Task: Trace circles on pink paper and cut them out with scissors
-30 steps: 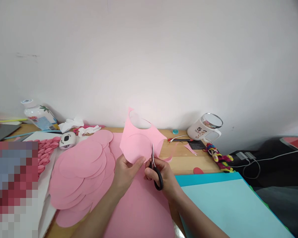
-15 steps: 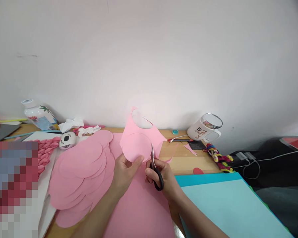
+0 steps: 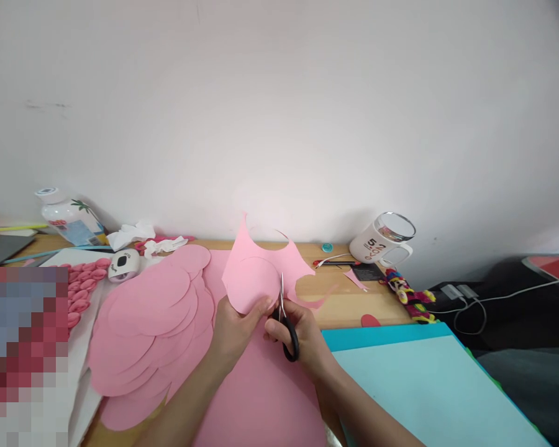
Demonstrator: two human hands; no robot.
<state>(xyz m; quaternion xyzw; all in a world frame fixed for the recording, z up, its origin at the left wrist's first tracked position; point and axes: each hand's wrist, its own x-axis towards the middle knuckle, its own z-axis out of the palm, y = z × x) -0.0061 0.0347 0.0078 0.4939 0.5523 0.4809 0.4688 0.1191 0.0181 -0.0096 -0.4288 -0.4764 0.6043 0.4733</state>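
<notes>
My left hand point(image 3: 235, 329) pinches the lower edge of a pink paper piece point(image 3: 254, 276) held upright above the table. A pencilled circle shows on it, and round pieces have been cut out of its top and right side. My right hand point(image 3: 302, 338) grips black-handled scissors point(image 3: 286, 320), blades pointing up into the paper along the circle's right edge. Both hands hover over a large pink sheet point(image 3: 261, 397) lying flat.
A heap of pink paper circles point(image 3: 153, 316) lies to the left, with a white punch point(image 3: 123, 264) and a bottle point(image 3: 69, 220) behind it. A white mug point(image 3: 382, 239) stands at the back right. Teal sheets point(image 3: 423, 385) cover the right front. Cables point(image 3: 470, 304) lie farther right.
The pink piece has turned a little and dropped lower. The scissors have cut further along the circle, and both hands have shifted slightly left.
</notes>
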